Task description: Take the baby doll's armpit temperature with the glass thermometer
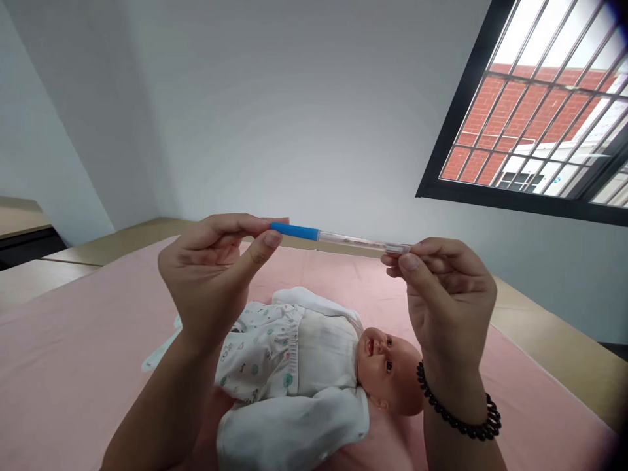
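Note:
A slim thermometer case [350, 241] with a clear tube and a blue cap [299, 231] spans the gap between my hands, held almost level. My left hand [216, 261] pinches the blue end between thumb and fingers. At the clear end, my right hand [446, 284] has thumb and fingertips closed on the tube. Faint markings show inside the clear part, too small to read. Below the hands a baby doll [326, 356] lies on its back in white clothes with a printed lower part, its head to the right, partly covered by my arms.
Pink cloth [88, 353] covers most of the wooden tabletop [564, 340]. Behind it rises a pale wall [294, 118], with a barred window [540, 118] at upper right. A black coiled band [461, 425] circles my right wrist.

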A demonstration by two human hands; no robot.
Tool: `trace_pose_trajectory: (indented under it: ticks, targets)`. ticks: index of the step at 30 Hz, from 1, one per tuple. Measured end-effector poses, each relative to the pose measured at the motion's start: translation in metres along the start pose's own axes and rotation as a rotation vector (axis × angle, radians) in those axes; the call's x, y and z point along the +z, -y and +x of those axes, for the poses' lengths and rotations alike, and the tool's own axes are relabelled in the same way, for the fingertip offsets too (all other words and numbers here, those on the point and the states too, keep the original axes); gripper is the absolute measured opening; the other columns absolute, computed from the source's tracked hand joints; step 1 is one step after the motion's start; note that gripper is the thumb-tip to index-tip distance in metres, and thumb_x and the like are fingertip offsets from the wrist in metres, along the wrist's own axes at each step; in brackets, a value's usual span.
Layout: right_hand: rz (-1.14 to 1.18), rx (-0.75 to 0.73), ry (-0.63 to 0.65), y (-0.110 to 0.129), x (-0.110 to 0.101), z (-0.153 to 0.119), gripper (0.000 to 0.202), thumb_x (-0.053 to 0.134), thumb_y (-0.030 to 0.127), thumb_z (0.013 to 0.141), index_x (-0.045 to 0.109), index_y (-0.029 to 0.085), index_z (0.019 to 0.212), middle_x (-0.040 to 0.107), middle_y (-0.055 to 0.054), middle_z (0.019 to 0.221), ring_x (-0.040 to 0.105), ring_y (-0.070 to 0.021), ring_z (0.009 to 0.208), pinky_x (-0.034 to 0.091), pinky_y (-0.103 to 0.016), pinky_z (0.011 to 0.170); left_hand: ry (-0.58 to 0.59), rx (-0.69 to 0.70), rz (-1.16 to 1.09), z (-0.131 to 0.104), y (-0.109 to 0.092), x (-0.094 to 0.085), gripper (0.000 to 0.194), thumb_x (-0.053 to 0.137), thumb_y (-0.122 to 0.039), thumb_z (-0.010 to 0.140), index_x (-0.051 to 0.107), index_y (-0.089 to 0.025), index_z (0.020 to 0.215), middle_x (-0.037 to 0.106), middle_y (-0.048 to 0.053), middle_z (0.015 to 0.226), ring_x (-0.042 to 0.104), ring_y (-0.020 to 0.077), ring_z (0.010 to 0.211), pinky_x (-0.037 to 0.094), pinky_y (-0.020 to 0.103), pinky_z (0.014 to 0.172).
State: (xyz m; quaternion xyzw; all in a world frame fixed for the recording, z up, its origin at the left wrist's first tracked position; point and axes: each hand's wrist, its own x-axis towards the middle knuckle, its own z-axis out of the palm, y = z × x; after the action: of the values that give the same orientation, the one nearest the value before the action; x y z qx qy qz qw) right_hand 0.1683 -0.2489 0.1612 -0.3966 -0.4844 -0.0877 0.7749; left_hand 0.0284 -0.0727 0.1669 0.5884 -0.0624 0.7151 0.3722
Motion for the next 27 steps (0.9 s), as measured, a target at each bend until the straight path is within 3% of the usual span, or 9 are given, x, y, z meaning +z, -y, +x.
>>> trace_pose_trajectory:
  ticks: [3,10,21,27]
  targets:
    - [-0.009,0.006,-0.009,0.0010,-0.0002,-0.0010,0.013,0.078,0.012,0.088,0.076,0.023,0.094,0.077,0.002,0.084,0.077,-0.0148,0.080,0.065,-0.025,0.074,-0.014,-0.006,0.020,-0.0001,0.0000,-0.0008,0.015,0.090,-0.019,0.075,0.080,-0.024,0.085,0.076,-0.001,0.077,0.078,0.0205,0.082,0.067,0.035,0.080]
    - [-0.026,-0.006,-0.016,-0.0007,-0.0005,-0.0011,0.012,0.080,0.014,0.087,0.076,0.023,0.094,0.076,0.002,0.080,0.076,-0.0144,0.078,0.066,-0.026,0.074,-0.030,0.040,-0.055,0.0019,0.0041,0.0004,0.021,0.086,-0.005,0.073,0.082,-0.023,0.084,0.077,0.000,0.076,0.076,0.0144,0.076,0.064,0.026,0.072]
    - [-0.160,-0.029,-0.101,-0.0008,0.0034,-0.0007,0.012,0.084,0.019,0.083,0.075,0.024,0.089,0.075,0.000,0.086,0.074,-0.0151,0.078,0.065,-0.029,0.074,0.009,0.004,0.092,0.0010,-0.0005,-0.0041,0.013,0.085,-0.019,0.080,0.080,-0.030,0.084,0.073,-0.003,0.076,0.069,0.0154,0.071,0.060,0.038,0.064]
    - [-0.159,-0.011,-0.110,-0.0016,0.0034,-0.0004,0.011,0.084,0.020,0.083,0.075,0.023,0.089,0.075,0.000,0.084,0.073,-0.0144,0.076,0.063,-0.028,0.071,-0.007,0.014,0.168,-0.0016,-0.0005,-0.0025,0.010,0.086,-0.026,0.080,0.078,-0.029,0.085,0.073,-0.002,0.076,0.071,0.0177,0.073,0.065,0.039,0.068]
